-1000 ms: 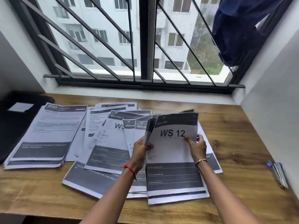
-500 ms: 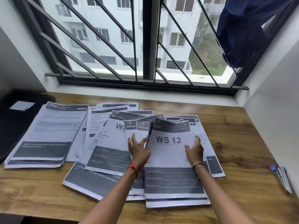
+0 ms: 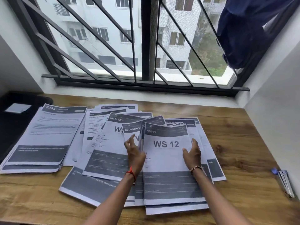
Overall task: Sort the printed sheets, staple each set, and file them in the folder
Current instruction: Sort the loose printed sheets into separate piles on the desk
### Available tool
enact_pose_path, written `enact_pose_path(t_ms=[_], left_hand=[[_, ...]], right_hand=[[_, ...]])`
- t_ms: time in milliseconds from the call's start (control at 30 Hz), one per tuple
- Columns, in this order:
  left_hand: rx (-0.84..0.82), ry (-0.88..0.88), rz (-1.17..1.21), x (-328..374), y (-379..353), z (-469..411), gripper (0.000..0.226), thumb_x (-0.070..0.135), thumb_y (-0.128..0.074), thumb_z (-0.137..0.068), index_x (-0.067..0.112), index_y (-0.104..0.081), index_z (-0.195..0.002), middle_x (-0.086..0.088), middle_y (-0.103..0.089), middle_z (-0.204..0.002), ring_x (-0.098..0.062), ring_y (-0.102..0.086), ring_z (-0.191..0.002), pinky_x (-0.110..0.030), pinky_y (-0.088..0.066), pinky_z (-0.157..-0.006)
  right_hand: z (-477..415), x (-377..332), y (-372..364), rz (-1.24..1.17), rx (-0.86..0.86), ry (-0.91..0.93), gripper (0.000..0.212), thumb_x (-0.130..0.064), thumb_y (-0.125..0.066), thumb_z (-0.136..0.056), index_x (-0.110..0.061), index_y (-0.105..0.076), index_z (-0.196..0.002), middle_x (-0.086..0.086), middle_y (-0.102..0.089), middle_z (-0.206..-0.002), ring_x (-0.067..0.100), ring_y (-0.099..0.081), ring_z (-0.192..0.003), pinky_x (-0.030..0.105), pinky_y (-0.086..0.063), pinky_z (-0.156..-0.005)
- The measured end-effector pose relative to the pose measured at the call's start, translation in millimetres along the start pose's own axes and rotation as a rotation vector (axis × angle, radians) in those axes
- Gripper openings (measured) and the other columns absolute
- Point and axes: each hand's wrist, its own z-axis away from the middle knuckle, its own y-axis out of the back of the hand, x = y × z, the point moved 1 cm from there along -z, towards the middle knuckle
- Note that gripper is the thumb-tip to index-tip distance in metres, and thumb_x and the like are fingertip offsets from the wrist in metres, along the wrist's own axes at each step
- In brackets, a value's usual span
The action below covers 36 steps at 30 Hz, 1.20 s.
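A set of printed sheets topped by the "KITCHEN WS 12" page [image 3: 168, 159] lies flat on the wooden desk [image 3: 235, 143]. My left hand [image 3: 134, 153] hovers at its left edge with fingers spread and relaxed. My right hand [image 3: 192, 153] is at its right edge, fingers loose, holding nothing. Left of them fan out the "BEDROOM 3" sheet [image 3: 131, 129], the "BALCONY 2" sheet [image 3: 113, 143] and several others. A separate stack headed "2763" [image 3: 47, 135] lies at the far left. A stapler [image 3: 284, 182] rests at the desk's right edge.
A black folder or case [image 3: 9, 127] with a small white slip [image 3: 17, 108] sits at the far left. The barred window [image 3: 142, 46] and sill run along the back. A white wall closes the right side. Dark blue cloth [image 3: 243, 30] hangs at the upper right.
Both hands held the WS 12 set raised a second ago. They laid it flat on the desk and have now let go, fingers lifted off its edges.
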Motion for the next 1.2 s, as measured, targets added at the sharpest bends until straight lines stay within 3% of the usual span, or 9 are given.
enact_pose_path(t_ms=[100,233,333,567,767,867,1000,1100,1200], left_hand=[[-0.020,0.013,-0.099,-1.8,3.6,-5.9,0.028,-0.006,-0.060,-0.075,0.002,-0.064,-0.101,-0.010,-0.060,-0.103,-0.032,-0.056,-0.099,-0.024,-0.047,-0.069],[0.040,0.103,-0.203,-7.5,6.8,-7.8,0.014,0.018,-0.066,-0.083,0.011,-0.070,-0.095,-0.012,-0.031,-0.144,-0.032,-0.021,-0.133,-0.041,-0.025,-0.102],[-0.007,0.144,-0.148,-8.1,10.0,-10.9,0.020,0.014,-0.065,-0.083,0.010,-0.069,-0.102,-0.020,-0.029,-0.147,-0.032,-0.021,-0.137,-0.042,-0.021,-0.109],[0.044,-0.029,0.155,-0.8,20.2,-9.2,0.023,0.008,-0.068,-0.082,0.007,-0.060,-0.104,-0.011,-0.047,-0.117,-0.015,-0.048,-0.107,-0.033,-0.046,-0.094],[-0.164,-0.036,0.256,-0.3,28.7,-9.4,0.094,-0.009,-0.069,-0.072,0.024,-0.016,-0.142,0.018,-0.021,-0.140,0.000,-0.024,-0.127,-0.007,-0.022,-0.103],[-0.153,0.037,0.276,0.6,33.5,-19.0,0.082,-0.014,-0.054,-0.080,0.020,-0.017,-0.144,0.013,-0.026,-0.140,-0.005,-0.028,-0.127,-0.013,-0.025,-0.102],[-0.140,0.081,0.321,-2.6,46.4,-41.8,0.046,-0.009,-0.053,-0.081,0.005,-0.049,-0.124,-0.009,-0.062,-0.109,-0.027,-0.060,-0.104,-0.016,-0.050,-0.081],[-0.174,0.079,0.397,-2.4,63.0,-57.7,0.039,-0.001,-0.053,-0.077,0.003,-0.054,-0.116,-0.017,-0.064,-0.103,-0.030,-0.061,-0.096,-0.035,-0.053,-0.083],[-0.231,0.089,0.430,-0.6,78.3,-72.7,0.033,-0.013,-0.048,-0.084,0.000,-0.053,-0.113,-0.013,-0.063,-0.099,-0.027,-0.060,-0.092,-0.029,-0.053,-0.077]], right_hand=[[-2.2,0.7,-4.4,-0.002,0.027,-0.005,0.059,-0.002,-0.055,-0.086,-0.002,-0.031,-0.140,0.019,-0.042,-0.141,0.034,-0.038,-0.132,0.047,-0.032,-0.110],[-3.8,-3.3,-11.1,0.009,0.055,0.008,0.055,-0.002,-0.053,-0.087,-0.002,-0.034,-0.138,0.020,-0.043,-0.139,0.035,-0.038,-0.131,0.051,-0.031,-0.108],[-5.0,-9.1,-15.7,0.018,0.071,0.022,0.053,0.000,-0.052,-0.087,-0.001,-0.036,-0.137,0.022,-0.043,-0.136,0.037,-0.041,-0.127,0.050,-0.031,-0.108],[-9.5,-21.7,-28.0,0.012,0.067,0.040,0.055,0.001,-0.053,-0.085,0.000,-0.036,-0.137,0.022,-0.043,-0.136,0.037,-0.041,-0.126,0.050,-0.031,-0.108],[-9.8,-32.0,-36.8,0.029,0.041,0.042,0.052,-0.001,-0.052,-0.085,0.001,-0.038,-0.136,0.022,-0.045,-0.133,0.037,-0.043,-0.124,0.048,-0.032,-0.108],[-8.7,-41.1,-41.3,0.033,0.050,0.054,0.051,-0.003,-0.054,-0.085,0.002,-0.040,-0.134,0.023,-0.046,-0.133,0.038,-0.043,-0.124,0.047,-0.034,-0.107],[-7.1,-57.6,-48.7,0.073,0.085,0.064,0.051,-0.011,-0.058,-0.085,0.002,-0.043,-0.132,0.023,-0.047,-0.132,0.039,-0.042,-0.123,0.048,-0.035,-0.105],[-6.0,-74.2,-54.8,0.013,0.112,0.089,0.047,-0.019,-0.059,-0.087,-0.001,-0.048,-0.129,0.021,-0.051,-0.130,0.037,-0.047,-0.119,0.043,-0.040,-0.100],[-3.4,-92.0,-60.1,-0.155,0.068,0.073,0.044,-0.018,-0.059,-0.088,-0.002,-0.049,-0.128,0.016,-0.055,-0.129,0.033,-0.053,-0.117,0.030,-0.042,-0.092]])
